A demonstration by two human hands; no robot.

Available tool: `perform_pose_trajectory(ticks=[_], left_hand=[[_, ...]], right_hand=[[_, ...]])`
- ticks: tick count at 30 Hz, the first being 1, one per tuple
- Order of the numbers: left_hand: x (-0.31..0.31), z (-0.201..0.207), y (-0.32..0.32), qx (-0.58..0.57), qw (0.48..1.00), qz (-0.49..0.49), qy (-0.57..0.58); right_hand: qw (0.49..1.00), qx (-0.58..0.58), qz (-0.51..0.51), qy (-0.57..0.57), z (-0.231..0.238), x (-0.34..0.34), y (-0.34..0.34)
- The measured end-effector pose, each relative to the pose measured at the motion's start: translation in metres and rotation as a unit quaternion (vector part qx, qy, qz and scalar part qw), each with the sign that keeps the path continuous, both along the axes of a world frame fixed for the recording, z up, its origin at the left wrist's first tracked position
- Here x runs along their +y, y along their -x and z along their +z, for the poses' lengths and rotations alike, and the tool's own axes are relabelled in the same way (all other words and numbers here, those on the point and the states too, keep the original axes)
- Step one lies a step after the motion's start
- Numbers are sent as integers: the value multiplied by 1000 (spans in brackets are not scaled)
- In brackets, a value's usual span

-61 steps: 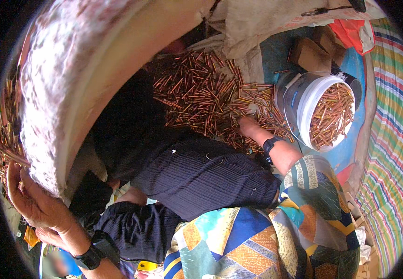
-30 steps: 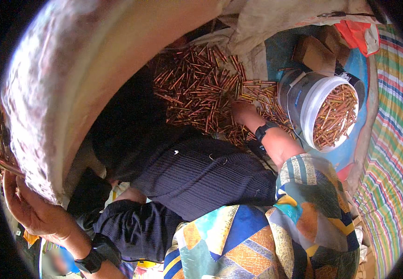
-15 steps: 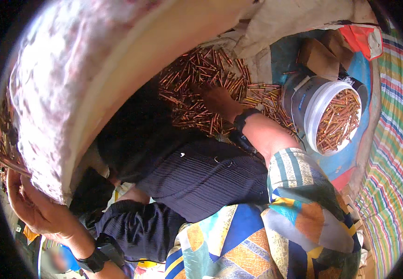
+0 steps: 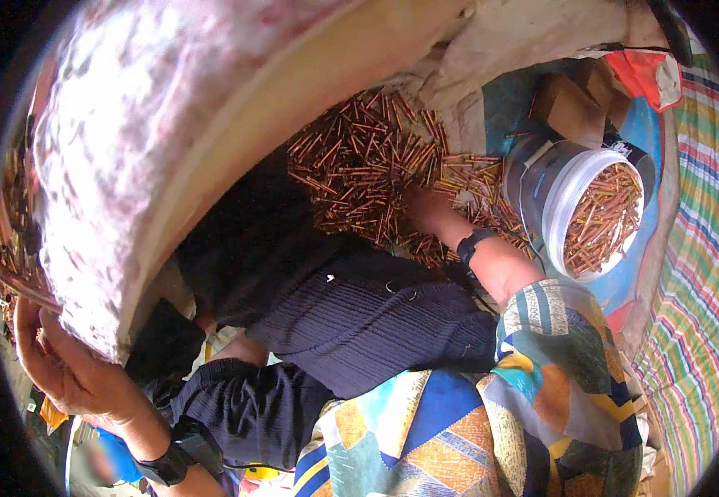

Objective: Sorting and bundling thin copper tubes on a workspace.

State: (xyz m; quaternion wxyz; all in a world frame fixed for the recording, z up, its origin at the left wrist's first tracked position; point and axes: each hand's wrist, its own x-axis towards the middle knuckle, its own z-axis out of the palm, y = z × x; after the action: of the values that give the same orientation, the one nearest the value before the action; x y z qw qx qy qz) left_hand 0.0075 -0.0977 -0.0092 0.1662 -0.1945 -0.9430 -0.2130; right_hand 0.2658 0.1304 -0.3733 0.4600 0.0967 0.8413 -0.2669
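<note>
A large pink-mottled basin (image 4: 169, 157) stood tilted on its edge, gripped at the lower rim by the left hand (image 4: 69, 373), fingers clenched around it, with a few rods visible behind it. Most of the copper-coloured rods (image 4: 376, 166) lay in a loose heap on the ground, where the right hand (image 4: 427, 207) rested palm down, its fingers hidden among them, so I cannot tell their grip. The white bucket (image 4: 542, 199) just beside the heap looked well filled, so I judged plenty was left to gather.
</note>
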Motion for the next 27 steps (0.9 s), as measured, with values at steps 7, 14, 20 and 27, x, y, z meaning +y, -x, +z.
perform_pose_trajectory(ticks=[7, 14, 20, 27], left_hand=[[-6, -3, 4, 27, 999, -24, -7], [-3, -3, 2, 23, 999, -24, -13], [-6, -1, 4, 37, 998, -53, -6], [-1, -2, 5, 36, 998, -54, 9]], right_hand=[[966, 228, -46, -115, -13, 5, 46], [968, 225, 36, -109, -19, 7, 74], [985, 155, 77, 2, 5, 21, 38], [988, 126, 77, 37, 8, -2, -4]])
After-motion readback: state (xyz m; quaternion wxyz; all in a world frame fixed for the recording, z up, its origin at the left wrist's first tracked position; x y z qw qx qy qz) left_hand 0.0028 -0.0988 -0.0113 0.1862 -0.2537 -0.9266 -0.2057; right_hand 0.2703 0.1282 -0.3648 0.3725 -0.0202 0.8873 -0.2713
